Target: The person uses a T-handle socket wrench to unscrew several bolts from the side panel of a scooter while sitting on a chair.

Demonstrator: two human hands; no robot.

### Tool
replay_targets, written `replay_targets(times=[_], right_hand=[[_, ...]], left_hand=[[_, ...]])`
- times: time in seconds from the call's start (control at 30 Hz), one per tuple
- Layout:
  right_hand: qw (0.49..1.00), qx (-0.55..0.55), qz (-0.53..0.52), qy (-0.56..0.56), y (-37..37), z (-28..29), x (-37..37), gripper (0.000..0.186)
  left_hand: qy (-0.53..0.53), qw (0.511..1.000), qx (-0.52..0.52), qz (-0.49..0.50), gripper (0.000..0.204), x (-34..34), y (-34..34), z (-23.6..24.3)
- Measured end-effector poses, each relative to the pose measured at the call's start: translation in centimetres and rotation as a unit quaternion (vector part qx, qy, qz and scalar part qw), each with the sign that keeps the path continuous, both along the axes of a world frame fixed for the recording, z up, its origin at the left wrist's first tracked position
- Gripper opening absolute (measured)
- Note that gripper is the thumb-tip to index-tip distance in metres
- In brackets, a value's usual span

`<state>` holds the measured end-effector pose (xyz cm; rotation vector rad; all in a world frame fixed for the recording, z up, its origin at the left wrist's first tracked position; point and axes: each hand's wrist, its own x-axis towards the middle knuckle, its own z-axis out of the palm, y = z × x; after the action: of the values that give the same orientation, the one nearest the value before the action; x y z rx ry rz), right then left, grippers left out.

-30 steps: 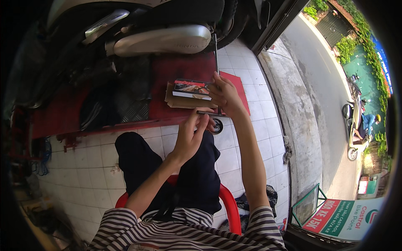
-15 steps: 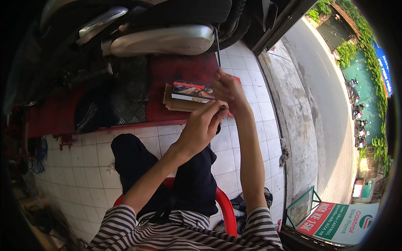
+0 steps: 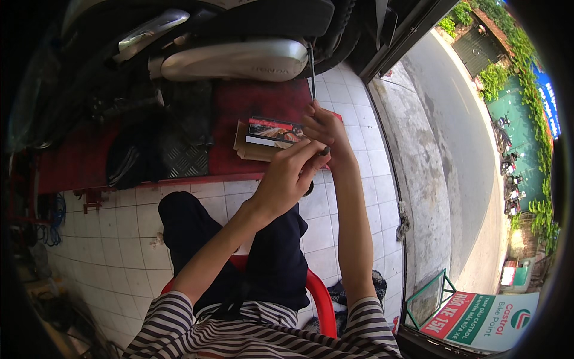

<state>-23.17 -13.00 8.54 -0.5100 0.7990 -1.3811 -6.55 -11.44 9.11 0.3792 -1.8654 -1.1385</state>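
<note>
You had a red platform (image 3: pixel 251 107) on the white tiled floor (image 3: pixel 113 233); on it lay a flat cardboard piece (image 3: pixel 244 146), 1 small printed box (image 3: pixel 275 131) and a black checker-plate mat (image 3: pixel 179 158).

Bright daylight from right; left dim, shadowy; fisheye edges warped w/ vignette.

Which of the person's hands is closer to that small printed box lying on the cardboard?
The right hand: it sits at the right end of the small box, apparently touching it. The left hand is just below and in front of the box, fingers meeting the right hand.
</note>
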Motion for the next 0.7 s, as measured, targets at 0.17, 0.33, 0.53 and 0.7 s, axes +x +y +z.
replay_targets(times=[0.17,0.33,0.53,0.7], right_hand=[[1.0,0.006,0.0,0.003,0.2,0.6,0.0,0.029],[0.999,-0.011,-0.011,-0.046,0.1,0.2,0.4,0.026],[0.998,-0.016,-0.032,-0.051,-0.1,-0.1,0.3,0.028],[0.998,0.005,0.012,0.06,-0.3,0.3,-0.9,0.03]], left_hand=[[0.0,0.999,0.033,-0.01,0.014,-0.1,0.2,0.6],[0.006,1.0,0.0,0.022,0.014,-0.3,-0.1,-0.4],[0.009,0.999,-0.023,0.024,0.013,-0.2,-0.3,0.1],[0.016,0.996,-0.072,0.052,0.018,-0.7,-0.3,0.3]])
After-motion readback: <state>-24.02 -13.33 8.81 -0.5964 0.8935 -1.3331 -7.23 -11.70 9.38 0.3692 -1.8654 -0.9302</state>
